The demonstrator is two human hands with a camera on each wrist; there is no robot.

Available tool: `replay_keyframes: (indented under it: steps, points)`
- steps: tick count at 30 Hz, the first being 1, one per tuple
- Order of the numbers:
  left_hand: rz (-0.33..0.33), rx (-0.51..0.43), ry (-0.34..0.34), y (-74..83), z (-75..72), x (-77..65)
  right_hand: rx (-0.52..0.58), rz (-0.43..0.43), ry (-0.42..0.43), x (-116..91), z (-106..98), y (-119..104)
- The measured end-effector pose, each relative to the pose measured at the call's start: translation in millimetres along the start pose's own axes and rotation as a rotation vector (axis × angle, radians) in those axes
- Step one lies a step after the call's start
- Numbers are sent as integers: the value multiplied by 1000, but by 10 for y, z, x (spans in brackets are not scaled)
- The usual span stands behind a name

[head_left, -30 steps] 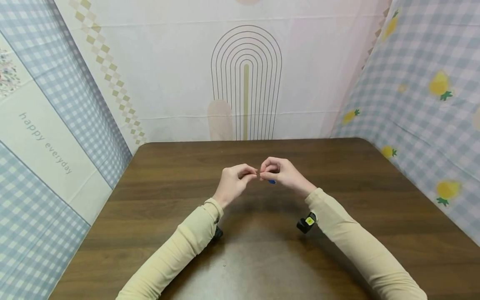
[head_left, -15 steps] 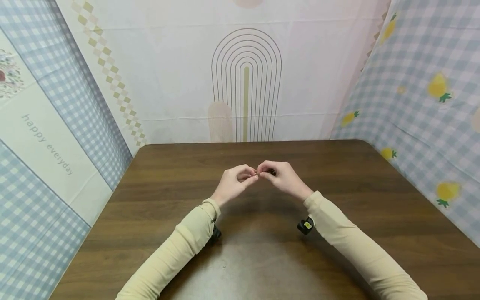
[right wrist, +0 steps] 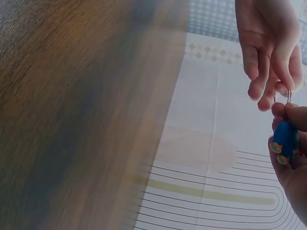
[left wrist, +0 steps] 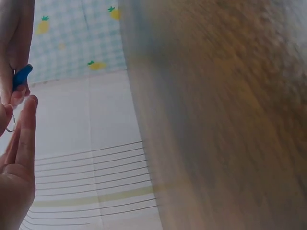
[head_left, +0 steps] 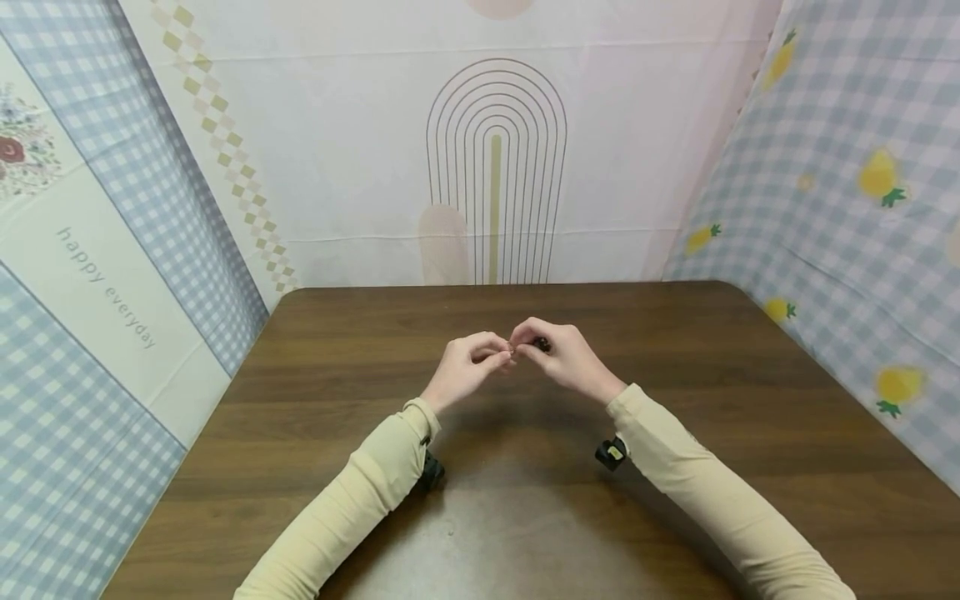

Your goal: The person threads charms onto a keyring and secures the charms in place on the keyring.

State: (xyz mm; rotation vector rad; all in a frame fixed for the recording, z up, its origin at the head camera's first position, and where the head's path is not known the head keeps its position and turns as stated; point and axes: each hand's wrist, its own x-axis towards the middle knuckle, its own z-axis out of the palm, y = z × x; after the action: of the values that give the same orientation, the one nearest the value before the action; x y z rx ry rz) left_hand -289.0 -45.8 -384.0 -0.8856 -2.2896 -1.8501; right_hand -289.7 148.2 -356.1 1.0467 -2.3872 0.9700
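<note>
L hand & R hand meet above the surface; each grip pinches the thin ring, w/ blue charm against R fingers; step in hand looks like working the ring, poss. opening it; next move prob. needs steady L pinch, R fingertips prying.

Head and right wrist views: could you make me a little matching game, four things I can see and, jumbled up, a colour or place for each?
Things:
1. thin ring
2. blue trinket
3. table
4. right sleeve

Colours and places:
A. brown, with wood grain
B. between the left hand and the right hand
C. pale yellow
D. at the right hand's fingers, with orange patches

Right pairs: 1-B, 2-D, 3-A, 4-C
</note>
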Motion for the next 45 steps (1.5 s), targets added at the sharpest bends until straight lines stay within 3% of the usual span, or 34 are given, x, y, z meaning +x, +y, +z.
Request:
replay_keyframes:
  steps: [6,14,19,24,30,39,45]
  points:
    - [-40,-49,-21,1,-15,-2,10,10,-11,-10,-11,12]
    - [-63,-210,-11,21,22,31,23,-25,14,-24,13,16]
    - [-54,-209,1,32,18,43,18,-33,24,-16,13,13]
    - [-28,-198,-36,31,-11,41,30,-12,7,-11,-4,-3]
    - [-47,-273,-71,17,-21,31,36,3,-2,-20,-15,-5]
    - [-177,-395,36,62,30,57,27,24,8,-21,-6,20]
    - [-219,-401,96,72,49,53,-6,68,15,-17,2,24]
